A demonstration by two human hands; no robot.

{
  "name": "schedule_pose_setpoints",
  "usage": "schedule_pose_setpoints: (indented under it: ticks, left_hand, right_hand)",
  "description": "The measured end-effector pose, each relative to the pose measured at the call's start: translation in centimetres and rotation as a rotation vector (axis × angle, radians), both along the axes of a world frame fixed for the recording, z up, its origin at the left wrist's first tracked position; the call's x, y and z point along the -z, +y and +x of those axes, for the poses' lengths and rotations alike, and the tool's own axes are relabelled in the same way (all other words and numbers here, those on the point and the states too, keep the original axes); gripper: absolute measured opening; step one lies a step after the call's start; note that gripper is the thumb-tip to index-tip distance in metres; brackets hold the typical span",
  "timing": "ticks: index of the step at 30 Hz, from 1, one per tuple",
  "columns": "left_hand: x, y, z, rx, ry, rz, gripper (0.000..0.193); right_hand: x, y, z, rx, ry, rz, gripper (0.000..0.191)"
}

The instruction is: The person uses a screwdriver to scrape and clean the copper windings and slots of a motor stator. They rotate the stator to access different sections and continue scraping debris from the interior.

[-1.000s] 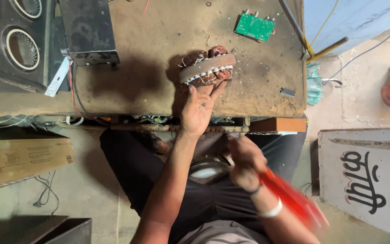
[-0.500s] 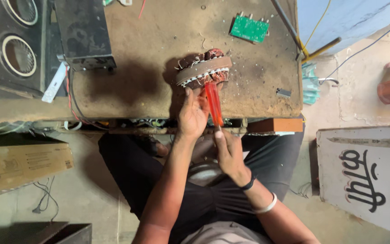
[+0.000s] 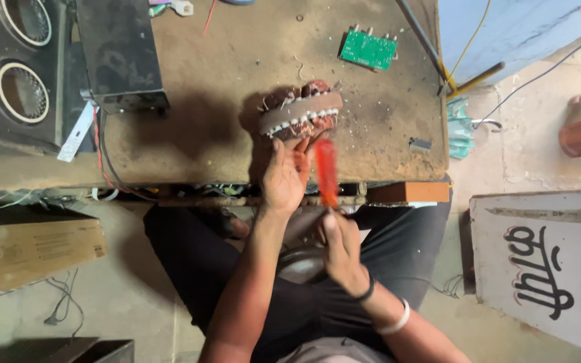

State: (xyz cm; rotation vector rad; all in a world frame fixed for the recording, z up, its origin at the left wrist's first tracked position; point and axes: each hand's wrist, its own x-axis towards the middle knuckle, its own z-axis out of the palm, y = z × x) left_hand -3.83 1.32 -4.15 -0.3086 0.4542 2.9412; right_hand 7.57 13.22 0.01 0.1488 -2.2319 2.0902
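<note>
Right grip (image 3: 341, 252) closed on red screwdriver (image 3: 326, 172) — raised from lap since; left hand (image 3: 284, 178) open, steadying transformer (image 3: 300, 113)

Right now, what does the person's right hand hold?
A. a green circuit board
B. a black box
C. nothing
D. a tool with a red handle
D: the right hand grips a red-handled tool that points toward the wound coil part on the workbench.

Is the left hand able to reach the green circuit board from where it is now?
Probably yes. The left hand rests near the wound coil part, and the green circuit board lies uncovered farther along the bench. The hand only needs to pass beside the coil.
</note>
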Motion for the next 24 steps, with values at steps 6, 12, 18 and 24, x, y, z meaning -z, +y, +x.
schedule_pose_setpoints:
  ticks: [6,12,18,24]
  left_hand:
    - [-0.8,0.2,-0.1,0.000,0.362,-0.023,0.049]
    - [-0.9,-0.1,0.0,0.007,0.380,0.066,0.055]
    - [-0.9,0.2,0.0,-0.030,0.433,0.036,0.053]
    - [-0.8,0.2,-0.3,-0.033,0.510,0.066,0.052]
  right_hand:
    - [-1.4,0.1,-1.0,-0.041,1.014,-0.352,0.032]
    - [-0.9,-0.4,-0.7,-0.128,-0.151,0.024,0.047]
    - [0.0,-0.3,1.4,-0.072,0.755,-0.435,0.047]
    - [1.6,-1.0,0.0,0.083,-0.233,-0.253,0.047]
